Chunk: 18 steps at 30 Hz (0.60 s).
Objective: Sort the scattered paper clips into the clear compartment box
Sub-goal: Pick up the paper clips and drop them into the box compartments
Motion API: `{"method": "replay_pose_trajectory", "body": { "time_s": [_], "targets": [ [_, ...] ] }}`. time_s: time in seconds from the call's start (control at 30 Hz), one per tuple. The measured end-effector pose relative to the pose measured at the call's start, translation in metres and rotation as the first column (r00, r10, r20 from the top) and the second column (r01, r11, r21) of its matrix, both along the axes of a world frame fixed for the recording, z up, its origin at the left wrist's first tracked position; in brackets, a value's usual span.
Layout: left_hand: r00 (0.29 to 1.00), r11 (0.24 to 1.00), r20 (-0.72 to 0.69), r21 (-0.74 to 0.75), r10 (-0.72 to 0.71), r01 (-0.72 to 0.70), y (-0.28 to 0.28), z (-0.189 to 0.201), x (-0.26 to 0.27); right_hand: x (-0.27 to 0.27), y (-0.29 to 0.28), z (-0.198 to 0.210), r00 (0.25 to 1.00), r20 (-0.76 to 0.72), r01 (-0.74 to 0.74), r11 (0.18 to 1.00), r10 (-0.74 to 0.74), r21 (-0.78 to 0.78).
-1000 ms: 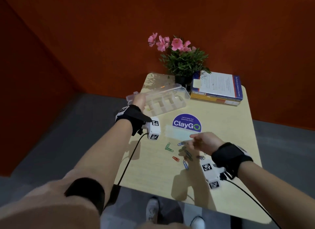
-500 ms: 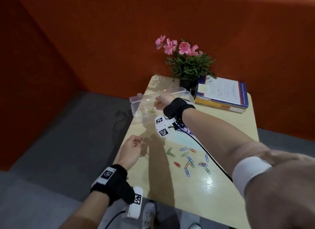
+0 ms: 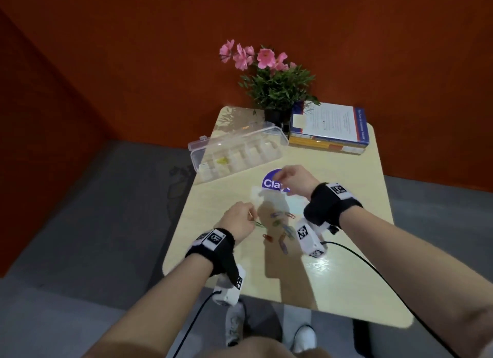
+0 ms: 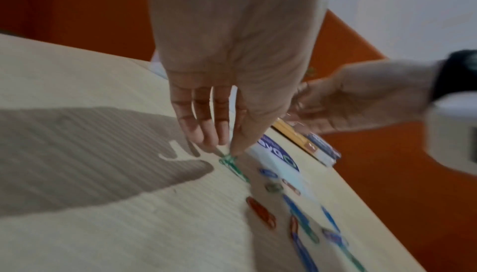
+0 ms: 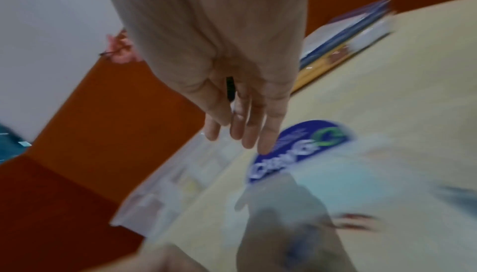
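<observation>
Looking down from the head view, the left hand (image 3: pixel 238 220) reaches to the edge of the scattered paper clips (image 3: pixel 280 228) on the table (image 3: pixel 346 264), while the clear compartment box (image 3: pixel 237 151) sits open well beyond them. From the left wrist, thumb and fingers (image 4: pixel 206 129) pinch a green paper clip (image 4: pixel 233 167) lying on the tabletop. From the right wrist, the right hand (image 5: pixel 232 96) hovers over the purple sticker (image 5: pixel 299 149) with fingers straight and loose, holding nothing.

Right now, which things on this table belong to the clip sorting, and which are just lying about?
Job:
clips
green clip, pinched by left hand
clear box, lid open
right hand, holding nothing

Lying about:
plant
books
sticker
</observation>
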State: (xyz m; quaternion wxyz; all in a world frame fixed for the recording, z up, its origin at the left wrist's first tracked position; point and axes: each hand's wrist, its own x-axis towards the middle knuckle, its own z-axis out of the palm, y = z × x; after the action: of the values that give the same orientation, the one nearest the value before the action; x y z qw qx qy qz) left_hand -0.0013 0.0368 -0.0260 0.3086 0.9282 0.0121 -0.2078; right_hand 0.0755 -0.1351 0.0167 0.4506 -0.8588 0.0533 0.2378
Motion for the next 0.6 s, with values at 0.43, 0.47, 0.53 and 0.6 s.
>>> {"method": "replay_pose_trajectory", "body": {
  "time_s": [0.43, 0.47, 0.53, 0.6],
  "targets": [
    [0.965, 0.948, 0.088, 0.231, -0.246, 0.22, -0.03, -0.018, 0.003, -0.116, -0.08, -0.056, 0.967, 0.22, 0.201, 0.911, -0.126, -0.36],
    [0.962, 0.945, 0.092, 0.233, -0.255, 0.229, -0.031, -0.019, 0.004, -0.114, -0.08, -0.057, 0.963, 0.205, 0.24, 0.903, -0.175, -0.356],
    [0.96, 0.942, 0.087, 0.235, -0.265, 0.239, -0.034, -0.02, 0.006, -0.109, -0.076, -0.056, 0.964, 0.16, 0.257, 0.895, -0.211, -0.364],
    [0.962, 0.948, 0.104, 0.228, -0.251, 0.223, -0.036, -0.021, 0.008, -0.102, -0.07, -0.056, 0.976, 0.128, 0.212, 0.903, -0.176, -0.374]
  ]
}}
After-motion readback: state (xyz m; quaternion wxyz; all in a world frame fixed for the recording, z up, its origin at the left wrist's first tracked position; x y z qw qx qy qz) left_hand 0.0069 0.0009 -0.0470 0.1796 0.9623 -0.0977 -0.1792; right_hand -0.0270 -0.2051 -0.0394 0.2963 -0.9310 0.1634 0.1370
